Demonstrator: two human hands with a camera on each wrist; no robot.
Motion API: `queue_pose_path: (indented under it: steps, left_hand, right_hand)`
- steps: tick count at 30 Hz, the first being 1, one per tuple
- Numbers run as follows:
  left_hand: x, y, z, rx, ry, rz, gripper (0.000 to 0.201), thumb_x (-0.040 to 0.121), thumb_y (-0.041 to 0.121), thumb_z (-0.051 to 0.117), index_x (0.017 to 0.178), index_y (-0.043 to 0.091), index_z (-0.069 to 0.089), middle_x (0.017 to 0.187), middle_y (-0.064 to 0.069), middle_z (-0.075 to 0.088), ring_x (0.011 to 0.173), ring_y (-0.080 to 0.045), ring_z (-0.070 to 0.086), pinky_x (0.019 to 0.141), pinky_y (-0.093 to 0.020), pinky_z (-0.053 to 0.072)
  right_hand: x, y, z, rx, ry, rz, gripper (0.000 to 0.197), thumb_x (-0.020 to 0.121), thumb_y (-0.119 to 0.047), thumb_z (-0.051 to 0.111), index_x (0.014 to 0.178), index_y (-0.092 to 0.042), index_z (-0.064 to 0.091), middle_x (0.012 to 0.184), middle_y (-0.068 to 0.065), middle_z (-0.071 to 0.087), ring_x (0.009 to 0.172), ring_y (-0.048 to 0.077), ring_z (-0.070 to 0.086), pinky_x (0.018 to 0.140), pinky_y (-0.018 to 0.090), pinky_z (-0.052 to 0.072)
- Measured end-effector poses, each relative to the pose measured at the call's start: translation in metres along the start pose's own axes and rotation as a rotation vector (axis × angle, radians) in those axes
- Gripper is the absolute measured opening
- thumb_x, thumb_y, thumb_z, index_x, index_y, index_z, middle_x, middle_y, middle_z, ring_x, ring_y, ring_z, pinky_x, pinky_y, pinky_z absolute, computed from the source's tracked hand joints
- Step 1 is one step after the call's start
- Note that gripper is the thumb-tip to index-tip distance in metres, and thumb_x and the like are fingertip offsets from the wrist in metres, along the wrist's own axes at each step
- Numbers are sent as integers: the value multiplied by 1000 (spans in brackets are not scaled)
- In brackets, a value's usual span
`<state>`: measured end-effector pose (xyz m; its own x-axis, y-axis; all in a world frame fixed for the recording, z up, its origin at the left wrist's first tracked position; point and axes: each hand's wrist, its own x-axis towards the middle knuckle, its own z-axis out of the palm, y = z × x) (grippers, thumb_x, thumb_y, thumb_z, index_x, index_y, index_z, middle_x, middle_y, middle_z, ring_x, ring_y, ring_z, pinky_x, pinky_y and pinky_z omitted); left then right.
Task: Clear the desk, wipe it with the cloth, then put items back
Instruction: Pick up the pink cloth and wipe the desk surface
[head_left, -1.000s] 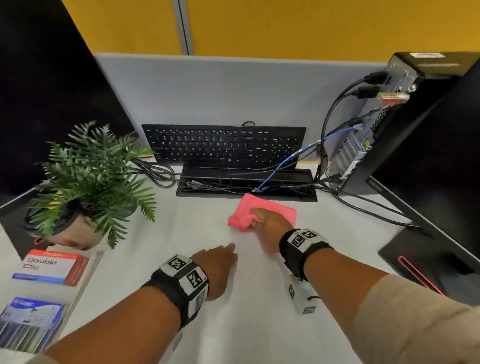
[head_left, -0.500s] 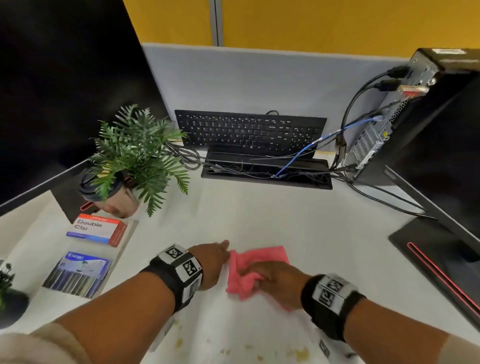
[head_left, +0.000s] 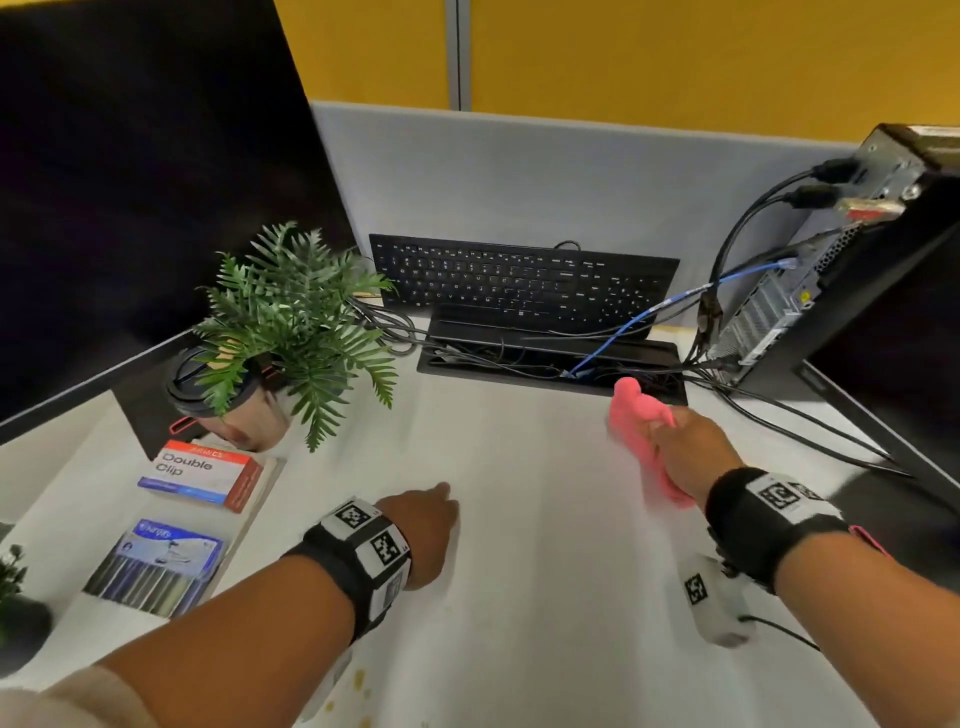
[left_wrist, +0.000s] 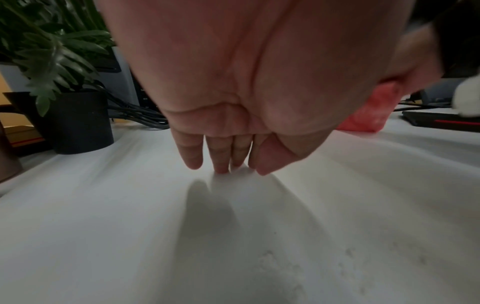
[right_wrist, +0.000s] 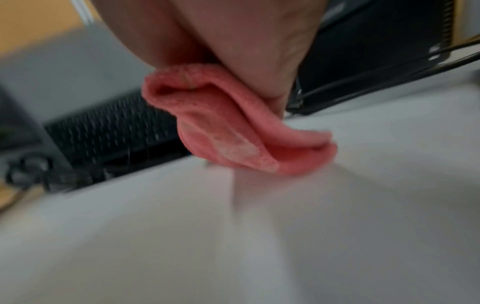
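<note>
A pink cloth (head_left: 636, 421) is bunched in my right hand (head_left: 685, 452), which grips it at the back right of the white desk (head_left: 519, 519), just in front of the cable tray. In the right wrist view the cloth (right_wrist: 233, 131) hangs folded below the palm, its lower end close to the desk; the picture is blurred. My left hand (head_left: 426, 525) is at the desk's middle, holding nothing. Its fingers (left_wrist: 194, 152) point straight down and the tips touch the surface. The cloth (left_wrist: 374, 115) shows red behind that hand.
A potted fern (head_left: 291, 317), a lidded cup (head_left: 228, 400), a Double Clip box (head_left: 202, 475) and a packet (head_left: 156, 566) sit at the left. The keyboard (head_left: 519, 280) leans behind the cable tray (head_left: 545, 358). Computer tower (head_left: 831, 270) and monitors flank the desk. Yellowish spots (head_left: 358, 680) mark the front edge.
My right hand has carried the cloth from the front middle, beside my left hand, to the back right near the cable tray. The left hand has stayed about where it was.
</note>
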<state>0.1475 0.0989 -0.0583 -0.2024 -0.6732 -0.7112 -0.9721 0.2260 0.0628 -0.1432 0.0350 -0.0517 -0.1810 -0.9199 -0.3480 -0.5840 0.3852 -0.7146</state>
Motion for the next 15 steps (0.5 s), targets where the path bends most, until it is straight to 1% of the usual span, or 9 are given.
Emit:
queue_pose_path:
  steps: [2, 4, 5, 6, 7, 9, 11, 13, 15]
  left_hand:
    - [0, -3, 0, -4, 11, 5, 70, 94, 7, 46, 153, 15, 10, 163, 1, -2, 148, -21, 17, 120, -40, 22]
    - [0, -6, -2, -14, 20, 14, 69, 94, 7, 46, 153, 15, 11, 163, 3, -1, 148, -20, 16, 120, -39, 21]
    - [0, -8, -2, -23, 23, 16, 69, 94, 7, 45, 153, 16, 12, 163, 4, -1, 148, -20, 16, 121, -39, 20]
    - [0, -9, -2, -31, 30, 19, 68, 94, 7, 44, 153, 16, 13, 162, 4, 0, 148, -19, 17, 121, -39, 20]
    - [0, -10, -2, -37, 38, 20, 67, 93, 7, 44, 153, 17, 15, 162, 5, 1, 148, -19, 18, 120, -39, 21]
    - [0, -10, -1, -45, 50, 23, 66, 93, 8, 44, 152, 17, 17, 163, 5, 1, 147, -19, 19, 120, -39, 23]
    - [-1, -12, 1, -54, 48, 20, 67, 93, 7, 45, 153, 17, 16, 163, 5, 0, 148, -19, 19, 120, -39, 23]
    - [-5, -13, 3, -53, 32, 18, 68, 93, 7, 44, 153, 16, 14, 163, 4, -1, 148, -19, 18, 120, -37, 22]
    - [-11, -17, 6, -48, 38, 21, 66, 94, 9, 43, 153, 15, 15, 163, 2, 0, 148, -19, 17, 121, -35, 20]
  right_hand:
    - [17, -7, 34, -133, -72, -28, 26, 95, -27, 45, 71, -36, 43, 91, 2, 60, 79, 18, 54, 67, 27, 46]
    - [25, -29, 63, -293, -137, -81, 24, 87, -50, 38, 74, -30, 43, 93, -2, 60, 84, 18, 55, 81, 31, 46]
    - [29, -43, 77, -341, -147, -96, 38, 76, -61, 31, 78, -25, 44, 91, -2, 64, 83, 20, 59, 85, 34, 48]
    - [33, -55, 89, -360, -160, -135, 47, 70, -64, 28, 82, -23, 48, 94, -1, 67, 83, 21, 61, 83, 33, 49]
    - [38, -62, 103, -336, -206, -167, 40, 74, -61, 32, 82, -25, 49, 105, 1, 69, 86, 19, 59, 78, 27, 47]
    - [47, -71, 131, -320, -290, -286, 6, 93, -41, 44, 87, -38, 43, 129, 7, 61, 93, 12, 46, 69, 10, 32]
    - [55, -78, 152, -335, -363, -372, 8, 97, -33, 47, 103, -37, 44, 132, 9, 58, 94, 10, 43, 66, 9, 29]
    - [54, -87, 166, -344, -428, -409, 26, 97, -33, 48, 122, -29, 53, 134, 7, 57, 95, 10, 41, 78, 16, 40]
    - [39, -93, 174, -390, -528, -470, 43, 96, -32, 49, 138, -21, 48, 140, 4, 52, 99, 7, 37, 101, 26, 38]
